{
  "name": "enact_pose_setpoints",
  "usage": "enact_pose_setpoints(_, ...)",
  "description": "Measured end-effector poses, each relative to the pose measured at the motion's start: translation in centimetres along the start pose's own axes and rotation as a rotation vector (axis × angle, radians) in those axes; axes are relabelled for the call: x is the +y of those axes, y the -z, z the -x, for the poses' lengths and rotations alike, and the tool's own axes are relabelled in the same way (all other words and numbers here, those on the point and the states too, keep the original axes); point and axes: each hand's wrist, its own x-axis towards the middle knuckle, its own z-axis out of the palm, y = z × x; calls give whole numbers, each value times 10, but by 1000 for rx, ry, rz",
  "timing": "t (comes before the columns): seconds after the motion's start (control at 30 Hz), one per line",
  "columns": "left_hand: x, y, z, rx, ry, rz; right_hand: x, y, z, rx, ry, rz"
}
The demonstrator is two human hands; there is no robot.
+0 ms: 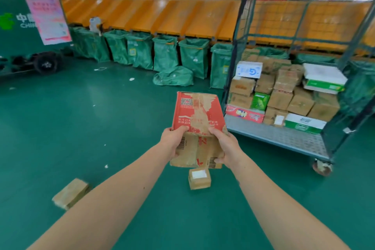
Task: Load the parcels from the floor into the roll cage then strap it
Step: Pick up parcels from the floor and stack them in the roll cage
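Observation:
I hold a worn red and brown cardboard parcel (197, 115) in front of me, above the green floor. My left hand (173, 142) grips its left side and my right hand (227, 147) grips its right side. The roll cage (280, 138) stands to the right with its near side open, and several stacked parcels (284, 95) sit at its back. Two parcels lie on the floor: a small taped box (199, 178) just below my hands and a flat brown box (71, 193) at lower left.
A row of green sacks (164, 55) hangs under the orange chute wall (162, 14) at the back, with one sack slumped on the floor (173, 76). A green wheeled vehicle (20, 32) stands far left. Paper scraps dot the floor.

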Motion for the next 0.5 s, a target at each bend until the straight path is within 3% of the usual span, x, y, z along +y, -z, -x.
enact_pose_setpoints(0.5, 33, -295, -65, -248, -25, -68, -124, 231, -89, 251, 96, -93)
